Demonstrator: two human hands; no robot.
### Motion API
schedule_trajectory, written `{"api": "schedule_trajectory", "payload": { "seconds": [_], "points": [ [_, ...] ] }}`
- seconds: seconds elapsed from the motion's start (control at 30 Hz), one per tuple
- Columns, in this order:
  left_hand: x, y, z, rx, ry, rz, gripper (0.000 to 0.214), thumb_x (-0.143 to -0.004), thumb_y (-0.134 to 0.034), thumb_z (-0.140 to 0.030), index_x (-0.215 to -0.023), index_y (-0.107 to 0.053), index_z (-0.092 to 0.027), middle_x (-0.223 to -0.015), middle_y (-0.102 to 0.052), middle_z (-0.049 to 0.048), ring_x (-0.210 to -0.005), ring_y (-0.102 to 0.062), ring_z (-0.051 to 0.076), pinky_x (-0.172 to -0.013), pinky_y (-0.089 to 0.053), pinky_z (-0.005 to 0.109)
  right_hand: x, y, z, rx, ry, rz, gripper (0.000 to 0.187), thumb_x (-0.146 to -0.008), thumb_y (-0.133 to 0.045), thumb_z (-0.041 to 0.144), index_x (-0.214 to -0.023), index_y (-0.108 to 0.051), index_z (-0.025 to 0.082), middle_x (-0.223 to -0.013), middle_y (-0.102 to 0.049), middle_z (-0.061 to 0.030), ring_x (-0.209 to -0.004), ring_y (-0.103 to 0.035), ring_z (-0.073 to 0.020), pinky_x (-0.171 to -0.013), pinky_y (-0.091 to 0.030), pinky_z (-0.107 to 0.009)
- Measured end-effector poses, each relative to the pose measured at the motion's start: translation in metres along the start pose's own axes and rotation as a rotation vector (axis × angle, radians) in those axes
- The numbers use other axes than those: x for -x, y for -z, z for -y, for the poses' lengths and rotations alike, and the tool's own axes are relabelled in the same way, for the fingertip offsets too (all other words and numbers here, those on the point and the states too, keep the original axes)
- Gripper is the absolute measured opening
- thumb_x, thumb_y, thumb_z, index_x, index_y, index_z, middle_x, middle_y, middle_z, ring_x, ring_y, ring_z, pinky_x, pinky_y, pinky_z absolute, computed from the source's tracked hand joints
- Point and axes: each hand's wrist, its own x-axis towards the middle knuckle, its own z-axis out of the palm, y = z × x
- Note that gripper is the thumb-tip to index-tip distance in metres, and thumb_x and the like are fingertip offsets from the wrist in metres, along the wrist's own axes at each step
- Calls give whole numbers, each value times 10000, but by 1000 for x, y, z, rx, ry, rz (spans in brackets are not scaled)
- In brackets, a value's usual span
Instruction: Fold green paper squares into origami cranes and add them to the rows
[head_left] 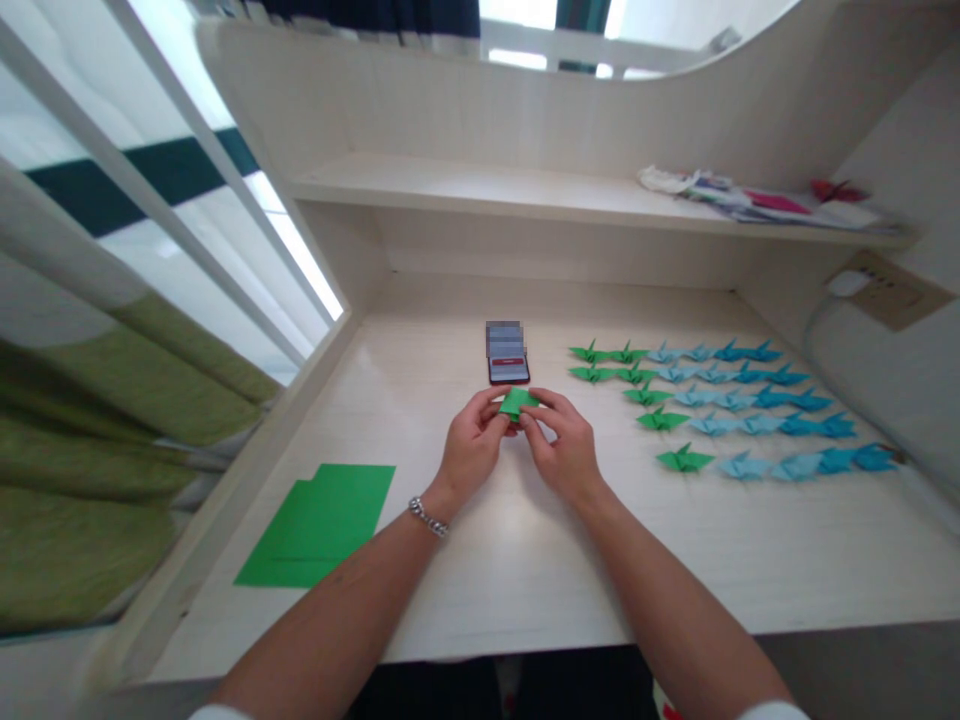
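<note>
Centre of frame: left hand [471,443] and right hand [564,447], fingers closed from both sides on a small folded green paper [517,402], held just above the desk [525,560]. Left wrist: metal bracelet [427,517]. Just behind the hands: phone [508,353], lying flat, screen up. Right of centre: rows of folded paper cranes, green [649,396] nearer the hands, blue [765,405] farther right. Lower left: flat green paper sheets [322,523]. Upper right: shelf [480,192] bearing loose papers [750,198].

Pale wooden desk [517,570], 1 shelf [480,190] above, bright window [296,255], green curtain [112,420], wall socket [892,290]
</note>
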Motion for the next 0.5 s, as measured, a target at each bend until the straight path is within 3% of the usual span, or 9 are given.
{"api": "schedule_trajectory", "payload": {
  "seconds": [0.1,0.3,0.5],
  "points": [
    [-1,0,2,54,33,5,454,-773,-593,-206,-1215,-497,-170,-904,-682,64,-715,-648,143,-709,-543,305,0,0,0,7,-1,6,181,-850,-519,202,-925,-683,205,-1104,-628,-96,-1043,-579,-200,-930,-461,-356],
    [-4,-1,2,124,124,-1,485,-729,-636,-225,-1187,-495,-152,-833,-684,57,-661,-654,143,-677,-538,294,-1,2,3,-34,-43,12,184,-865,-491,221,-902,-671,209,-1104,-629,-94,-1056,-573,-205,-943,-443,-362],
    [-6,5,-3,135,118,35,587,-644,-723,-216,-1190,-513,-171,-848,-681,43,-719,-650,151,-662,-544,281,0,5,11,-228,-100,91,171,-845,-547,291,-921,-687,229,-1155,-622,-90,-1081,-564,-232,-966,-429,-406]
  ]
}}
